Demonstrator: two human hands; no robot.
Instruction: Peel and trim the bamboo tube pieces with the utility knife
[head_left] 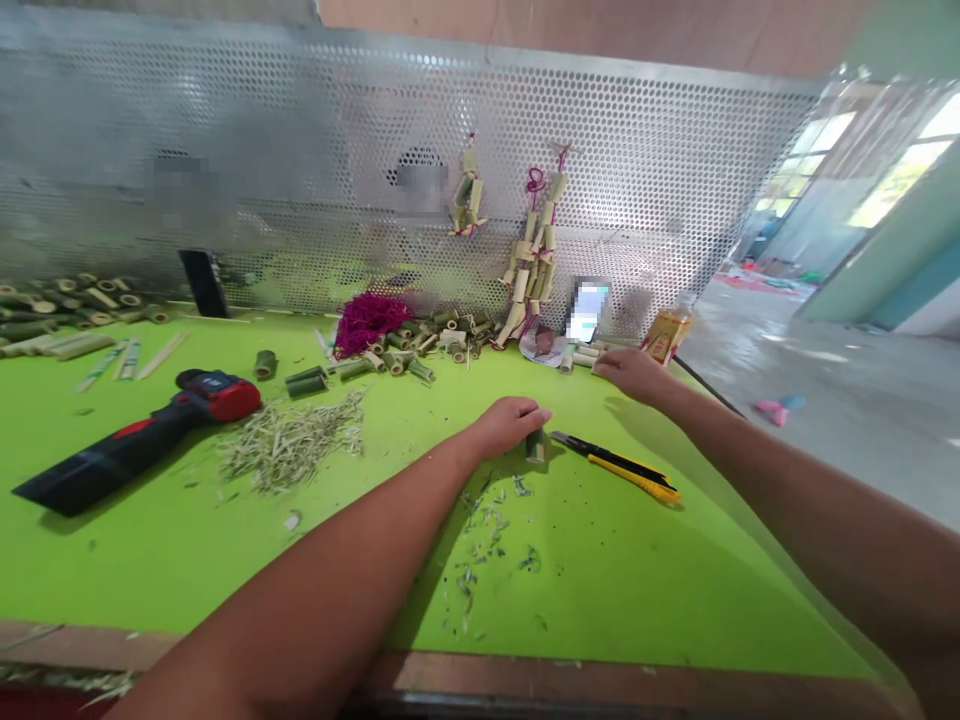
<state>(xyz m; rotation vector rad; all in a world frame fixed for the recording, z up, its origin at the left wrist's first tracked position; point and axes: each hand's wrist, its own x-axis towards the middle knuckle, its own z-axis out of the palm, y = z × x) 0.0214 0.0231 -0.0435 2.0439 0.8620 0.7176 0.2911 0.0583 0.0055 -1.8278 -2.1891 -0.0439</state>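
- Green bamboo shows below the fingers of the left grip (512,425), which is closed around the upper part of a short bamboo piece (535,448) at the middle of the tabletop (675,600); a snug hold clear of the near end should keep it from rolling.
- The right grip (628,372) reaches farther out, fingers at a few pale bamboo lengths (585,357); whether it pinches one or only touches it, I cannot tell. Lifting a single length by its end would best leave its neighbours undisturbed.
- Just right of the held piece lies a yellow-and-black cutter (616,468), its narrow end pointing toward the left grip; fingers are best kept off that line.
- Nearer the front edge, small scraps (489,535) are scattered; a clean patch would seat the bamboo flatter.
- To the left, a shavings pile (292,445) lies beside a black-and-red power tool (127,460).
- Behind, purple cord (373,320) and cut bamboo sections (450,338) sit before a perforated metal panel (660,190).
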